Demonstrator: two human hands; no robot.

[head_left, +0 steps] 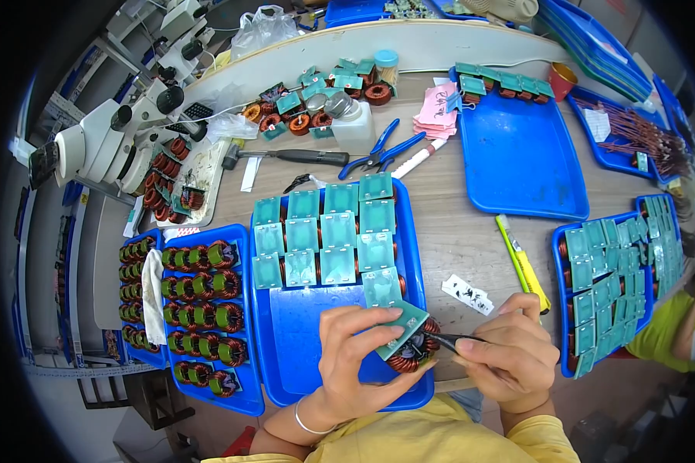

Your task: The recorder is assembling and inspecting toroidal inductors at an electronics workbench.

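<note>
My left hand point(354, 356) is closed around a copper-wound toroidal coil point(411, 359) with a green circuit board point(411, 326) on its upper side. The coil is tilted, its windings facing right. In my right hand point(515, 356), thumb and fingers pinch what look like dark tweezers point(454, 339); their tip meets the coil beside the board, and the exact contact is hidden. Below my left hand lies a blue tray point(286, 347), holding rows of similar coils with green boards point(337, 230) turned up.
Blue trays of coils stand at left point(249, 386) and right point(561, 309). A yellow utility knife point(523, 266) and stained paper point(468, 295) lie right of my tray. Beyond are blue-handled pliers point(382, 150), a hammer point(301, 156), a plastic bottle point(354, 131) and another blue tray point(521, 154).
</note>
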